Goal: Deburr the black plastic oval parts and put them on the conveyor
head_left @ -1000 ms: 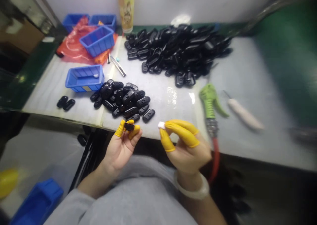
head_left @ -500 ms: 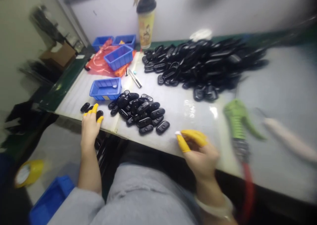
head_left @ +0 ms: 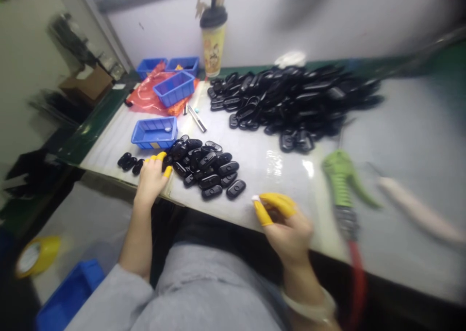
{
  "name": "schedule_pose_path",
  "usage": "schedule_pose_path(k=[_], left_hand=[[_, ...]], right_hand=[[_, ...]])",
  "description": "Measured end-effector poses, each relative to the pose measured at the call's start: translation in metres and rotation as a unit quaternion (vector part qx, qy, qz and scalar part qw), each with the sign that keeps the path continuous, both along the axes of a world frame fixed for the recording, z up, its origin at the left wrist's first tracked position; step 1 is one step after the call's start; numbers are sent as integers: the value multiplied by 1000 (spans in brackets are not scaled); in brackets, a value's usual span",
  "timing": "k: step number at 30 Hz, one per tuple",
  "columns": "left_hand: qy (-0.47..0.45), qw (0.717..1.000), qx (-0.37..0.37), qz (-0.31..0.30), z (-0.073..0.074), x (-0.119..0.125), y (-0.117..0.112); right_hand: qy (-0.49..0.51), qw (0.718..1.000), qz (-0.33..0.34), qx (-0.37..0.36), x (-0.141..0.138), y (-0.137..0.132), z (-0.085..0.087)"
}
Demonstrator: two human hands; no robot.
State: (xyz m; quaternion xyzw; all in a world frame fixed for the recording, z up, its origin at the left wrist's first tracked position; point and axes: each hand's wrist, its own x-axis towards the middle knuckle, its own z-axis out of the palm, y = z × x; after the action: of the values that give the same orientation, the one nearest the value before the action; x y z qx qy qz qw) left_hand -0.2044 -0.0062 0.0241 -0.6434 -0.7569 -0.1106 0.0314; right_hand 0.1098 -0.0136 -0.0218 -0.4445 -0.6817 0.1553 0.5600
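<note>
White-topped work table (head_left: 262,175) holds a heap of black plastic pieces (head_left: 206,168) beside a blue tray (head_left: 153,146); the left hand (head_left: 151,183), in yellow finger cots (head_left: 161,155), sits at the heap's edge, its grip impossible to tell, while the right hand (head_left: 286,226) pinches a small white piece (head_left: 255,198) between finger and thumb

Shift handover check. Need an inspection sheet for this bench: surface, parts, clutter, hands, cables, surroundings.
Surface: white bench top, glossy patch mid-bench.
Job's things: small heap of black pieces; large heap of black pieces behind it.
Clutter: blue tray, cup, red bag, white-handled tool.
Hands: left hand, yellow finger cots, at small heap; right hand pinches white bit.
Cables: red hose from green gun, over bench edge.
Surroundings: cardboard box, blue bin below.
</note>
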Motion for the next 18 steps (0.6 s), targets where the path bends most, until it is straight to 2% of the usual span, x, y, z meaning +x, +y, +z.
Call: schedule_pose_path(k=[3,9,13,15,16,17,18], left_hand=[[15,1000,-11,6,-1,-1,-5],[26,997,-71,21,2,-5,-34],[-3,998,-46,54,0,1,-33],[-86,995,5,57,1,4,-33],[-165,984,38,57,2,7,-34],[-269,959,72,55,4,11,-37],[-391,914,96,47,7,16,-41]], right_hand=[[-10,1000,0,-3,0,0,0],[-23,1000,3,4,0,-1,-1],[-45,999,7,21,0,-1,-1],[-46,999,4,21,0,-1,-1],[-45,999,2,20,0,-1,-1],[-42,999,0,19,0,-1,-1],[-40,999,-1,19,0,-1,-1]])
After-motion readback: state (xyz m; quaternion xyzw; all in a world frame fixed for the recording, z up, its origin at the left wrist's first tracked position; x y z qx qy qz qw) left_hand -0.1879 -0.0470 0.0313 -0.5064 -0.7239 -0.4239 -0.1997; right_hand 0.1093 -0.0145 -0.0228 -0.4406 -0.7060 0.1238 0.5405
